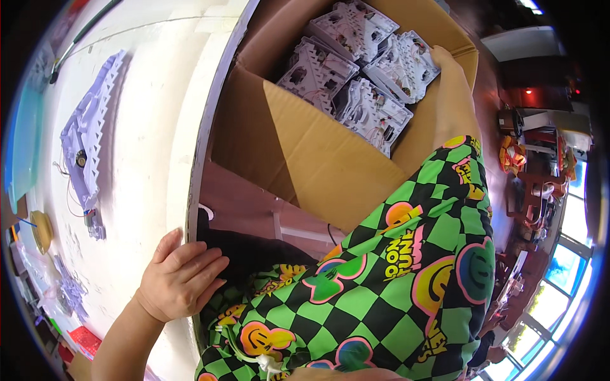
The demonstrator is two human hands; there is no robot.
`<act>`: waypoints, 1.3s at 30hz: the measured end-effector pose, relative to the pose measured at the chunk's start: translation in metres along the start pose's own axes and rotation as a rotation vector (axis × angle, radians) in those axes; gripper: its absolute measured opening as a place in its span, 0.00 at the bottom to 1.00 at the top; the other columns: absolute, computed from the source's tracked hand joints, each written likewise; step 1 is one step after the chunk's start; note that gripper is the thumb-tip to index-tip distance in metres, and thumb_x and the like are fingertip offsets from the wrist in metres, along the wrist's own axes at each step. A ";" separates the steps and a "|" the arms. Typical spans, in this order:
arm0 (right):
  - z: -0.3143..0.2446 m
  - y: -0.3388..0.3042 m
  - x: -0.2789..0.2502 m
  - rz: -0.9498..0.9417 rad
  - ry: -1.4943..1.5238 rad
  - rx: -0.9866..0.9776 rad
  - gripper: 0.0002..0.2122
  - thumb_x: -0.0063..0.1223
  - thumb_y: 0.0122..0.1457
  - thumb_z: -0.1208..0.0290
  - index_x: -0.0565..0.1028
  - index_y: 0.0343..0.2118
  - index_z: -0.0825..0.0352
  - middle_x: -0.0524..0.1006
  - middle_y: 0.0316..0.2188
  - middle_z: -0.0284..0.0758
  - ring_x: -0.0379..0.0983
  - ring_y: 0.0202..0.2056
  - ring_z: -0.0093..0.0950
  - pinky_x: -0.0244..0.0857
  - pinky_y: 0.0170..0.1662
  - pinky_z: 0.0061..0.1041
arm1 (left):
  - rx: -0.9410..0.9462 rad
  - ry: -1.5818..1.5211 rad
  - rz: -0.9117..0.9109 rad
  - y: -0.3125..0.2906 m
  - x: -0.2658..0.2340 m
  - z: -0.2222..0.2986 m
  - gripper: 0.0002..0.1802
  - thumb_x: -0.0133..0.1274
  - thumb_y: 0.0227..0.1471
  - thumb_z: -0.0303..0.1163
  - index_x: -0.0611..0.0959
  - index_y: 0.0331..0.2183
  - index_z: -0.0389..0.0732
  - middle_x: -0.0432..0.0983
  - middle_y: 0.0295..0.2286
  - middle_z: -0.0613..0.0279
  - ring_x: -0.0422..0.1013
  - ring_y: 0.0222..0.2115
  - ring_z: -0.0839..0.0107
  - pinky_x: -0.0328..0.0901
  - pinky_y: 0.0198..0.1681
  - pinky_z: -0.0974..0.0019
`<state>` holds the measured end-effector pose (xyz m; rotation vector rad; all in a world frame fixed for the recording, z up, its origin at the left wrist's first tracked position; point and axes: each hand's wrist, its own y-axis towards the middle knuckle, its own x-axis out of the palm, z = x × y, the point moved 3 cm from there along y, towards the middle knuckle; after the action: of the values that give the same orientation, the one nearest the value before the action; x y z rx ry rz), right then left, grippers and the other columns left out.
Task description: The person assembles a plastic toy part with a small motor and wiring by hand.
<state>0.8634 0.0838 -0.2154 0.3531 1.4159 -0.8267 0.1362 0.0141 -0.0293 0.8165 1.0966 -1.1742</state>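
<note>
A deep cardboard box (343,165) stands beside the table, holding several light grey plastic housings with zigzag edges and thin wires. My right arm reaches over the box's right side. My right hand (440,58) grips the outer edge of the right-hand grey plastic housing (403,63); its fingertips are partly hidden. My left hand (181,279) rests over the near edge of the white table (152,140), fingers extended and holding nothing. Another grey plastic housing (89,133), with a small round speaker-like part and loose wires, lies on the table.
Along the table's far left are a blue-green tray (24,140), a yellow round container (42,232), a heap of small grey parts (71,286) and a red basket (84,340). Shelves, cluttered goods and windows line the room at right.
</note>
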 end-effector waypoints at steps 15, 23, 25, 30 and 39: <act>-0.005 -0.018 -0.011 0.176 -0.158 -0.115 0.15 0.38 0.57 0.70 0.75 0.42 0.69 0.73 0.45 0.48 0.69 0.49 0.44 0.62 0.50 0.38 | -0.017 -0.037 0.120 -0.004 0.021 -0.007 0.14 0.60 0.37 0.30 0.82 0.33 0.43 0.77 0.33 0.68 0.67 0.43 0.69 0.55 0.57 0.55; -0.007 -0.038 -0.008 0.080 -0.148 0.081 0.18 0.35 0.56 0.73 0.74 0.46 0.69 0.71 0.47 0.49 0.67 0.52 0.43 0.60 0.53 0.38 | 0.015 -0.055 0.192 0.004 0.023 -0.009 0.11 0.59 0.40 0.29 0.82 0.31 0.43 0.76 0.32 0.69 0.67 0.43 0.69 0.55 0.58 0.56; -0.015 -0.056 -0.023 0.132 -0.183 0.093 0.20 0.35 0.55 0.70 0.71 0.49 0.69 0.70 0.50 0.48 0.66 0.53 0.42 0.58 0.54 0.40 | 0.018 -0.051 0.199 0.004 0.025 -0.009 0.10 0.59 0.40 0.29 0.82 0.31 0.43 0.76 0.31 0.69 0.67 0.43 0.70 0.55 0.58 0.57; -0.005 -0.043 -0.024 0.124 0.054 0.156 0.22 0.44 0.52 0.63 0.71 0.48 0.72 0.70 0.49 0.50 0.65 0.53 0.44 0.57 0.55 0.36 | 0.030 -0.128 0.208 0.014 0.030 -0.013 0.12 0.58 0.38 0.25 0.82 0.31 0.42 0.77 0.32 0.67 0.68 0.43 0.68 0.53 0.58 0.53; 0.006 -0.014 -0.026 0.282 0.289 0.046 0.24 0.47 0.50 0.59 0.71 0.45 0.74 0.71 0.45 0.56 0.68 0.49 0.46 0.59 0.53 0.36 | 0.025 -0.121 0.193 0.024 0.042 -0.034 0.11 0.57 0.39 0.24 0.82 0.31 0.42 0.77 0.32 0.66 0.67 0.43 0.66 0.52 0.59 0.53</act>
<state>0.8597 0.0778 -0.1864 0.7129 1.5702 -0.5935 0.1527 0.0391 -0.0807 0.8401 0.8856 -1.0624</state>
